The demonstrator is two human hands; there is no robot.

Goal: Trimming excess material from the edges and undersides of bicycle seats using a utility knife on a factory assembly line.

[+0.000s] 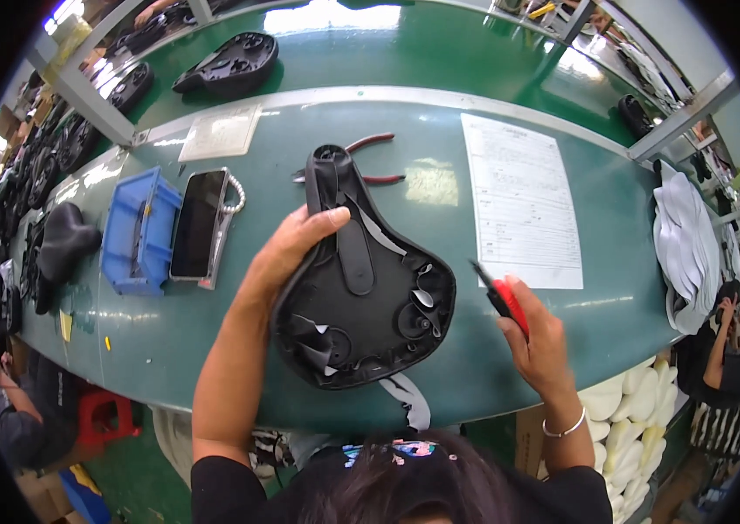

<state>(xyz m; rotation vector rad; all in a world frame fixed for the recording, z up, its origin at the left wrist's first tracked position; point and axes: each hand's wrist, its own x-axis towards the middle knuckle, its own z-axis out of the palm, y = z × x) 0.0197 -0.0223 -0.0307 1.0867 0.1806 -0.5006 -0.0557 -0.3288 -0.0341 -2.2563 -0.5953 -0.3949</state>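
A black bicycle saddle (392, 319) lies underside up on the green table, its narrow nose pointing away from me. Black and pale edges of its cover are folded in along the rim. My left hand (300, 240) grips the saddle's left side near the nose, thumb on top and the other fingers hidden beneath. In my right hand (536, 336), to the right of the saddle and apart from it, is a red-and-black utility knife (508, 306) with its thin dark tip pointing up and left. A strip of grey-white material (407, 400) sticks out at the saddle's near edge.
Red-handled pliers (379, 178) lie behind the saddle's nose. Left stand a phone (199, 225), a blue bin (138, 231) and another saddle (66, 240). A printed sheet (523, 205) lies right, with stacked white pieces (684, 244) beyond. Another upturned saddle (235, 65) rests across the raised edge.
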